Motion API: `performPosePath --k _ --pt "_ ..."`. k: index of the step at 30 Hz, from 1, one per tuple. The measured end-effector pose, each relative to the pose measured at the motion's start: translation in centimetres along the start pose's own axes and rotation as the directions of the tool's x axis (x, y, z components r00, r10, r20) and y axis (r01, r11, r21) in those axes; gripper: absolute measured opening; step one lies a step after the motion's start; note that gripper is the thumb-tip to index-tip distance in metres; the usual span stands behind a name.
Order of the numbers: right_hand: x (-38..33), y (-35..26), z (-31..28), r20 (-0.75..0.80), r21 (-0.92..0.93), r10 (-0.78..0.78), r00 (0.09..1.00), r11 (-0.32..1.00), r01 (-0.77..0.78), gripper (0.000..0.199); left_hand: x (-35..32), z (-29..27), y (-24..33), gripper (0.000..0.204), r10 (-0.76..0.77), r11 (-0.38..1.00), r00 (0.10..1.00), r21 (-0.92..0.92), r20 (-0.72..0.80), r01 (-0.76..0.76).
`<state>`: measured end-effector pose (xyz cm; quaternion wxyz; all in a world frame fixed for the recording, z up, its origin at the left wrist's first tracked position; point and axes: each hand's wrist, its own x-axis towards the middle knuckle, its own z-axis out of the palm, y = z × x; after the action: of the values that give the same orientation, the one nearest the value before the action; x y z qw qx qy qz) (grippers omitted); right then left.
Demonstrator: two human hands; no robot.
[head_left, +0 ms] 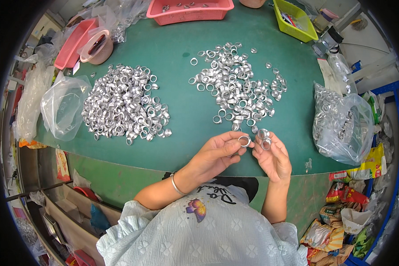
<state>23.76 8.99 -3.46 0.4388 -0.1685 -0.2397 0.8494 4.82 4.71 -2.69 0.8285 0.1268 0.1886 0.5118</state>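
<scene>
My left hand (217,155) pinches a single silver metal ring (244,141) between thumb and fingers, just above the near edge of the green table (181,111). My right hand (274,158) holds two or three more silver rings (264,135) at its fingertips, almost touching the left hand's ring. A loose spread of silver rings (235,86) lies on the table right beyond both hands. A denser heap of the same rings (126,106) sits to the left.
A clear plastic bag of rings (341,122) rests at the right table edge, an empty clear bag (64,106) at the left. Red baskets (188,9), a yellow-green bin (295,20) and plastic bottles (337,57) line the far side. Snack packets (341,213) lie lower right.
</scene>
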Motion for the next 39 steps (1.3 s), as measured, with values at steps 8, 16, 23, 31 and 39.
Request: performPosePath --k 8,16,23,31,39 --pt "-0.3 0.6 0.1 0.142 0.187 0.1 0.985 0.974 -0.126 0.032 -0.1 0.5 0.2 0.029 0.046 0.999 0.999 0.014 0.022 -0.046" --pt "-1.1 1.4 3.0 -0.043 -0.434 -0.085 0.995 0.899 0.058 0.029 0.1 2.0 -0.2 0.033 0.326 0.725 0.945 0.64 0.008 -0.255" --pt "-1.3 1.3 3.5 0.105 -0.647 -0.252 0.962 0.717 0.259 0.029 0.1 0.5 -0.1 0.034 0.045 0.981 0.999 0.187 0.003 -0.045" --pt "-1.2 1.9 2.6 0.042 0.004 -0.116 0.992 0.993 0.116 0.027 0.1 1.0 0.1 0.035 0.034 0.995 0.999 0.09 0.042 -0.037" --pt "-1.1 1.8 2.6 -0.009 0.019 -0.139 0.99 0.99 0.14 0.026 -0.3 0.1 0.5 0.024 -0.046 0.997 0.994 -0.062 0.095 0.052"
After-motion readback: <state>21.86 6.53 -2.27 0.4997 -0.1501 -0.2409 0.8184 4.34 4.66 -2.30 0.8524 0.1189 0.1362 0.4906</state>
